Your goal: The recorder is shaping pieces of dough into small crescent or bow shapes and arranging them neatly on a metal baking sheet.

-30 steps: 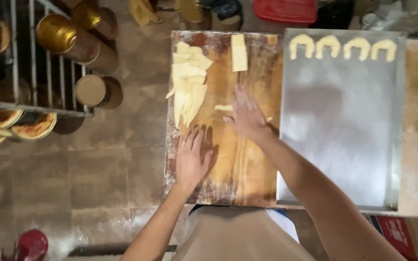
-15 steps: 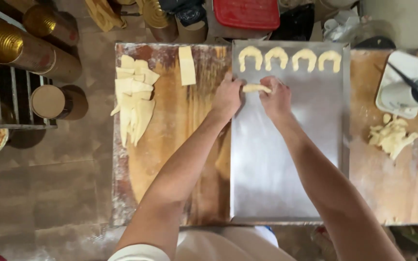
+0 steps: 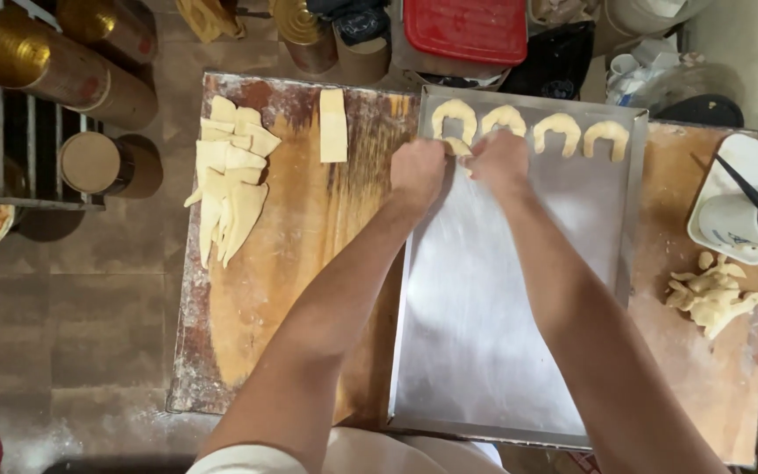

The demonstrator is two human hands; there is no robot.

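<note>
My left hand [image 3: 418, 169] and my right hand [image 3: 499, 162] meet at the far left corner of a metal baking tray [image 3: 484, 351]. Between them they pinch a small rolled piece of dough [image 3: 458, 147], which rests on the tray just below the row. Along the tray's far edge lie several curved dough crescents [image 3: 558, 132]. On the floured wooden board [image 3: 282, 290] to the left sits a pile of cut dough triangles [image 3: 228, 189] and one dough strip [image 3: 333, 125].
Dough scraps [image 3: 714, 294] lie on the board at the right, near a white dish with a black brush [image 3: 752, 215]. A red lid [image 3: 467, 31] and metal tins [image 3: 54, 61] stand beyond the table. A wire rack [image 3: 10, 132] is at left.
Both hands have carried the rolled dough farther up the tray to the far left corner, next to the row of crescents. The view has shifted slightly.
</note>
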